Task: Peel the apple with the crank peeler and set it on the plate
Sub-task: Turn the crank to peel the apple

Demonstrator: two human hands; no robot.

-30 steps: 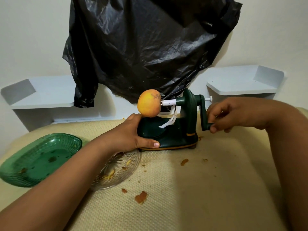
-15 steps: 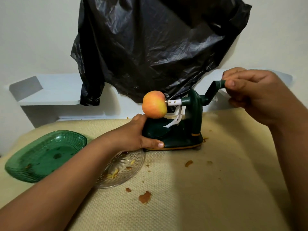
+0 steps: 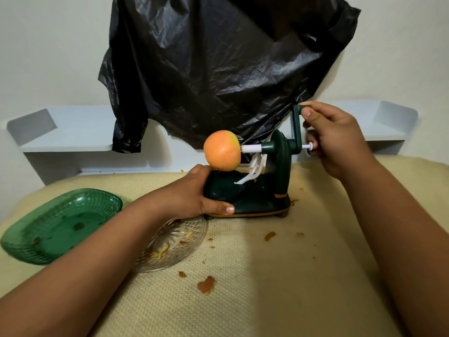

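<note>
An orange-red apple (image 3: 222, 150) with its skin on is stuck on the white spindle of a dark green crank peeler (image 3: 261, 190) standing on the beige mat. My left hand (image 3: 194, 197) grips the left end of the peeler's base, thumb along its front edge. My right hand (image 3: 332, 139) pinches the knob of the crank handle (image 3: 297, 125), which points up. The white blade arm (image 3: 252, 172) sits below and right of the apple. A clear cut-glass plate (image 3: 177, 242) lies in front of the peeler, partly under my left forearm.
A green glass dish (image 3: 60, 224) sits at the left of the mat. Peel scraps (image 3: 206, 284) lie scattered on the mat (image 3: 267, 288) in front. A black plastic bag (image 3: 218, 69) hangs on the wall behind, between two white shelves (image 3: 73, 137).
My right hand has turned the crank from low at the right, up over the top; the apple has rotated with it. My left hand stays on the base.
</note>
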